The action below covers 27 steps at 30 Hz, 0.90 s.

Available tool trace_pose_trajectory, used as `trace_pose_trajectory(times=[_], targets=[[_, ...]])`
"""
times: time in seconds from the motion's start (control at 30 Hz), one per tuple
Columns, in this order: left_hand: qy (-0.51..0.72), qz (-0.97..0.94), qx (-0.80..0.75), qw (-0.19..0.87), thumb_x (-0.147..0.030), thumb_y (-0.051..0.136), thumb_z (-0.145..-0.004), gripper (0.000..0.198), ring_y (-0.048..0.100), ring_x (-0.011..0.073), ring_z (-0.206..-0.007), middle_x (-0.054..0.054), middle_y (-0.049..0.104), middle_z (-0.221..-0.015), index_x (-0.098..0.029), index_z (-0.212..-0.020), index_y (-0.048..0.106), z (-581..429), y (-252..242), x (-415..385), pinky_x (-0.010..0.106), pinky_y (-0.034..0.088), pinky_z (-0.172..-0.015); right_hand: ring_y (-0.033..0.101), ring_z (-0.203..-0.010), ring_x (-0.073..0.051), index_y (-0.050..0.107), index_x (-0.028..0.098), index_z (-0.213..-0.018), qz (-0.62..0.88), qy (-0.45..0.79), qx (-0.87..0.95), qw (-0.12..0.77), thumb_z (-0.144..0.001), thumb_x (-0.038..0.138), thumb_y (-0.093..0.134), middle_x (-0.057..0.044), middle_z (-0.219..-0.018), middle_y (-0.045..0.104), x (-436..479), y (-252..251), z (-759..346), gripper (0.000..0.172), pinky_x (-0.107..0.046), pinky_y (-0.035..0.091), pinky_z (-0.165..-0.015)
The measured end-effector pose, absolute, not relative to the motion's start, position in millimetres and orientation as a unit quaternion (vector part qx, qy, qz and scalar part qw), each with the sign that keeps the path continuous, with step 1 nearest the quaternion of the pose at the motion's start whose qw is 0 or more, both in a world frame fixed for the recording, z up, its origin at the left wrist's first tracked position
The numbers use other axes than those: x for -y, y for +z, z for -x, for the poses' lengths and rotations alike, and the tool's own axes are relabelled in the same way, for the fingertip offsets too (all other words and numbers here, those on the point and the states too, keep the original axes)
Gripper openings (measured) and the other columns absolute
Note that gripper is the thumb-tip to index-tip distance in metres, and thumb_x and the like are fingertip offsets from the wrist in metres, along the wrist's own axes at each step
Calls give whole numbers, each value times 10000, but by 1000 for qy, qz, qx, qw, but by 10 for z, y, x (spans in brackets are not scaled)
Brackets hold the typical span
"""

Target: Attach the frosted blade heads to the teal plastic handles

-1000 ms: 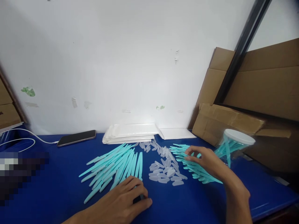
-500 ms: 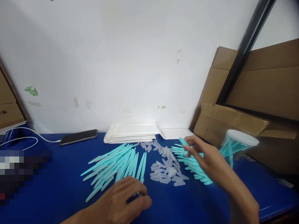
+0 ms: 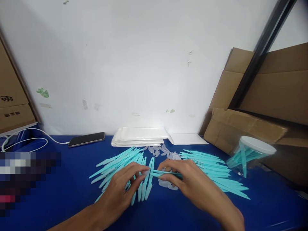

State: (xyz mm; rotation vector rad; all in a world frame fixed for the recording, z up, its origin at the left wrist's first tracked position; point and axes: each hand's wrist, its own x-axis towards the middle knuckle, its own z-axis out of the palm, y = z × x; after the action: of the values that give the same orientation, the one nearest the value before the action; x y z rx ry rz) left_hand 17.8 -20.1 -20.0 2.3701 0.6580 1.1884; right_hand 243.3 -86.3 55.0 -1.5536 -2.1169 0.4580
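Over the middle of the table, my right hand (image 3: 191,179) pinches a teal eyebrow razor (image 3: 166,173), its tip pointing left. My left hand (image 3: 122,184) closes thumb and forefinger on a small translucent cap (image 3: 146,173), right in front of that tip; whether the two touch I cannot tell. Behind my left hand fans out a pile of teal razors (image 3: 113,165), several with caps on them. More teal razors (image 3: 214,166) lie in a stack to the right, partly behind my right hand. Loose translucent caps (image 3: 165,183) lie between the piles, partly covered by my right hand.
White flat packets (image 3: 141,132) are stacked against the wall. A clear jar (image 3: 237,160) of teal razors with a white lid tilts at the right, before cardboard boxes (image 3: 243,126). At the back left lies a phone (image 3: 86,139) on a white cable (image 3: 51,138).
My right hand has come from the right stack to the middle with a razor. My left hand has risen towards it and now shows a cap at its fingertips. The view has shifted slightly.
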Motion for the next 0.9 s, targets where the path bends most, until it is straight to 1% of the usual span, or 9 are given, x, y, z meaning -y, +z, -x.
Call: trace_pose_trajectory(times=[0.17, 0.33, 0.47, 0.63, 0.73, 0.8, 0.9], targets=[[438, -853, -201, 202, -174, 502, -1015, 256, 633, 108, -799, 18, 673, -982, -257, -1237, 602, -192, -188, 209, 209, 517, -691, 625, -870, -182, 671, 340, -1067, 576, 165, 767, 229, -979, 407, 567, 43, -929, 707, 841, 528, -2455, 152, -263, 406, -698], [442, -853, -193, 197, -173, 514, -1010, 267, 635, 115, -794, 31, 679, -985, -245, -1251, 602, -197, -203, 196, 218, 529, -696, 610, -750, -152, 668, 321, -1042, 558, 183, 772, 241, -977, 367, 577, 55, -830, 690, 841, 540, -2411, 121, -254, 397, -665], [446, -853, -188, 195, -140, 534, -996, 291, 638, 106, -802, 24, 671, -989, -256, -1253, 607, -198, -197, 191, 203, 531, -691, 594, -686, -142, 667, 316, -1044, 551, 196, 772, 248, -979, 356, 575, 65, -729, 658, 832, 541, -2405, 119, -251, 396, -654], [465, -852, -171, 169, -98, 567, -969, 313, 651, 109, -846, 23, 667, -990, -257, -1230, 634, -190, -172, 193, 198, 541, -717, 600, -681, -125, 658, 332, -1055, 549, 197, 772, 253, -984, 362, 572, 78, -777, 674, 832, 535, -2410, 116, -245, 394, -658], [461, -854, -175, 166, -114, 556, -978, 299, 657, 124, -865, 33, 671, -986, -252, -1227, 646, -192, -183, 194, 214, 550, -728, 597, -705, -125, 658, 333, -1054, 547, 190, 775, 253, -981, 354, 581, 80, -796, 676, 839, 535, -2401, 108, -242, 391, -663], [459, -855, -175, 167, -129, 538, -990, 287, 658, 133, -864, 42, 672, -985, -248, -1223, 656, -196, -196, 194, 223, 552, -719, 589, -698, -126, 658, 331, -1048, 546, 194, 776, 250, -984, 353, 575, 80, -772, 662, 839, 536, -2396, 107, -242, 392, -658], [467, -850, -176, 167, -122, 531, -991, 299, 655, 134, -869, 44, 669, -990, -247, -1234, 650, -195, -197, 196, 223, 551, -725, 602, -709, -134, 662, 324, -1052, 542, 199, 778, 248, -987, 349, 566, 69, -783, 669, 829, 537, -2399, 118, -246, 402, -666]])
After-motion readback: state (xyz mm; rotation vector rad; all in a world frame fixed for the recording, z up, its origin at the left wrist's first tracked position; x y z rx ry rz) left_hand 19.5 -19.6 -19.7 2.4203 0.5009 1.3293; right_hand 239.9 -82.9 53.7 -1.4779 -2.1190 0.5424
